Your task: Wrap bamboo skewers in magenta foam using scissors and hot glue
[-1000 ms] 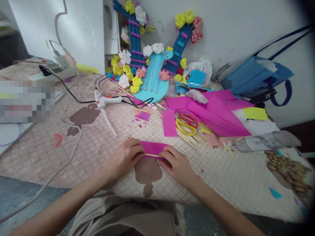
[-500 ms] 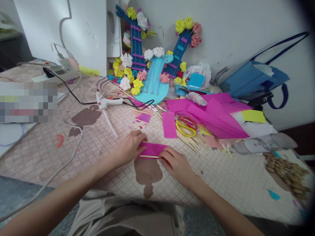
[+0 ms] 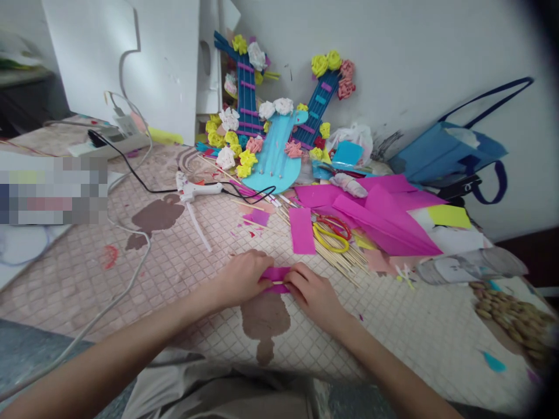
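Observation:
My left hand (image 3: 248, 277) pinches the left end of a small magenta paper strip (image 3: 275, 272) low over the table. The fingers of my right hand (image 3: 313, 292) are closed on its right end. A thin pale wooden stick (image 3: 278, 283) lies lengthwise across the strip between my fingertips, with paper showing on both sides. Its ends are hidden by my fingers. Just beyond my right hand lies a flat magenta paper rectangle (image 3: 302, 231). Scissors with yellow and red handles (image 3: 331, 240) rest on a bundle of wooden sticks (image 3: 347, 262) to the right.
Left of centre lies a white hot glue gun (image 3: 198, 190) with a black cord. Paper-flower-covered blue guitar shapes (image 3: 275, 157) stand at the back. Magenta sheets (image 3: 379, 209), a blue bag (image 3: 449, 142), a plastic bottle (image 3: 471, 265) and brown nuts (image 3: 510, 314) are right. A white cable (image 3: 131, 279) crosses the left.
My hands have come closer together on the strip. The stick, earlier along the strip's near edge, now lies further in with paper on its near side. The whole view has shifted slightly.

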The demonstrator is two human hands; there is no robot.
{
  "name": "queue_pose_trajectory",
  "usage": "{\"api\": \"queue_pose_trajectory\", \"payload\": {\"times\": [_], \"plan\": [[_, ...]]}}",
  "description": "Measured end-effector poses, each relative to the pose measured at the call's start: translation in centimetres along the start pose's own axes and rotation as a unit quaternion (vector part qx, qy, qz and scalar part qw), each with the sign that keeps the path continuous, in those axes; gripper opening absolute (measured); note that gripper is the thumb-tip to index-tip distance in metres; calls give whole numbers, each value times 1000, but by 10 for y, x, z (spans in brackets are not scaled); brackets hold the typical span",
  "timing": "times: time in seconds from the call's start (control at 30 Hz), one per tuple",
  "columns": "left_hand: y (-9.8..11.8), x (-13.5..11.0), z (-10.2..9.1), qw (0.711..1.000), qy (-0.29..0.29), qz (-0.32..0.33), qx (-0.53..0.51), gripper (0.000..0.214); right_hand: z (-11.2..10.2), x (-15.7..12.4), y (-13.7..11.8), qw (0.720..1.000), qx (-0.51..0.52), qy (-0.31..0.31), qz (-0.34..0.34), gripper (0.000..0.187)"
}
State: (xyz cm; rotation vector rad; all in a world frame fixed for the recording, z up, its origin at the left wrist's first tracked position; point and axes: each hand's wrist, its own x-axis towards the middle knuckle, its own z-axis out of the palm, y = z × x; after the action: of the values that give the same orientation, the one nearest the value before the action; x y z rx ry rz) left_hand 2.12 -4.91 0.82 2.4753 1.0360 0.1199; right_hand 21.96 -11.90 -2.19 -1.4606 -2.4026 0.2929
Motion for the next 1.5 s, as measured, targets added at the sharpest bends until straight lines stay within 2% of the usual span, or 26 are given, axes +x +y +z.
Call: {"api": "queue_pose_trajectory", "payload": {"times": [0.07, 0.17, 0.23, 0.33, 0.43, 0.53, 0.6, 0.7, 0.83, 0.97, 1.07, 1.17, 1.27, 1.37, 1.43, 1.5], "plan": [[3, -1, 0, 1000, 4, 10, 2, 5, -5, 2, -1, 999, 36, 2, 2, 12], [6, -7, -1, 1000, -1, -3, -5, 7, -20, 17, -5, 994, 101, 47, 6, 9], [7, -10, 0, 1000, 1, -20, -5, 9, -31, 41, -9, 990, 114, 85, -2, 8], [9, -13, 4, 1000, 20, -21, 8, 10, -37, 99, -17, 992, 79, 90, -47, 10], [10, -13, 6, 1000, 26, -5, 16, 11, -26, 173, -28, 991, -8, 68, -117, 12], [7, -14, 7, 999, 27, -3, 21, 12, -5, 241, -41, 978, -117, 41, -165, 20], [4, -17, 8, 999, 32, -14, 25, 14, 11, 273, -49, 977, -136, 39, -160, 24], [0, -21, 10, 998, 45, -26, 26, 16, 28, 297, -58, 978, -150, 32, -143, 23], [-1, -23, 11, 999, 38, -26, 24, 15, 36, 299, -62, 979, -158, 32, -126, 20], [0, -23, 10, 999, 29, -29, 22, 13, 30, 297, -58, 979, -145, 30, -144, 23], [1, -24, 9, 999, 33, -30, 20, 12, 12, 301, -54, 981, -125, 34, -145, 31], [0, -27, 8, 998, 44, -35, 16, 13, -21, 295, -51, 986, -46, 88, -130, 39], [-6, -32, 5, 997, 56, -59, -6, 13, -64, 267, -45, 977, 41, 182, -106, 31], [-17, -37, -2, 991, 69, -106, -44, 11, -100, 218, -33, 957, 147, 247, -27, 28], [-24, -40, -6, 985, 88, -132, -62, 9, -114, 182, -22, 951, 218, 217, 13, 29], [-32, -43, -7, 979, 105, -155, -76, 14, -118, 148, -9, 945, 262, 198, 10, 27]]}}
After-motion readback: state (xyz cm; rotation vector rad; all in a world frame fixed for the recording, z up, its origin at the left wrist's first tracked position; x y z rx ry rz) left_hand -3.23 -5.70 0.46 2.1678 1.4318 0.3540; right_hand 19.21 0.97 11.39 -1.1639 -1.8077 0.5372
